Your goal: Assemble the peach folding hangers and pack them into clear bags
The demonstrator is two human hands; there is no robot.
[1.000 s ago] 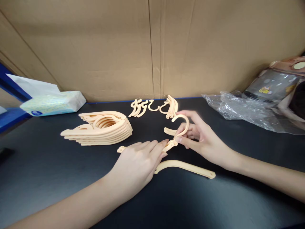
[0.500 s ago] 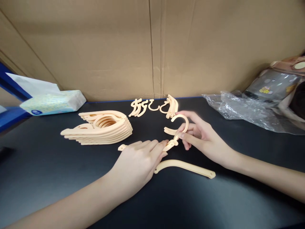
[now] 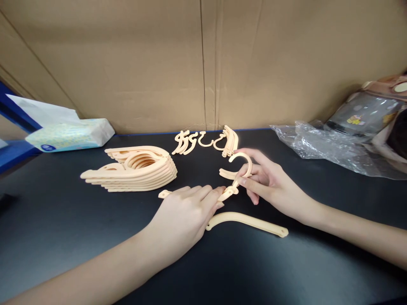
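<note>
My left hand (image 3: pixel 184 218) lies over a peach plastic hanger arm (image 3: pixel 164 194) on the black table (image 3: pixel 63 228), fingers pressed down on it near its joint. My right hand (image 3: pixel 270 184) pinches the stem of a peach hook (image 3: pixel 242 161) that stands where the arm ends. A second loose hanger arm (image 3: pixel 248 222) lies just in front of both hands. Another curved piece (image 3: pixel 226 174) rests behind the hook.
A stack of folded peach hangers (image 3: pixel 133 171) sits to the left. Several loose hooks and parts (image 3: pixel 206 142) lie at the back by the cardboard wall (image 3: pixel 203 63). A tissue pack (image 3: pixel 68 134) is far left; crumpled clear plastic (image 3: pixel 321 146) and a bag are on the right.
My right hand's fingers have shifted slightly on the hook stem, the lower fingers spreading out. The left hand and the parts stay put.
</note>
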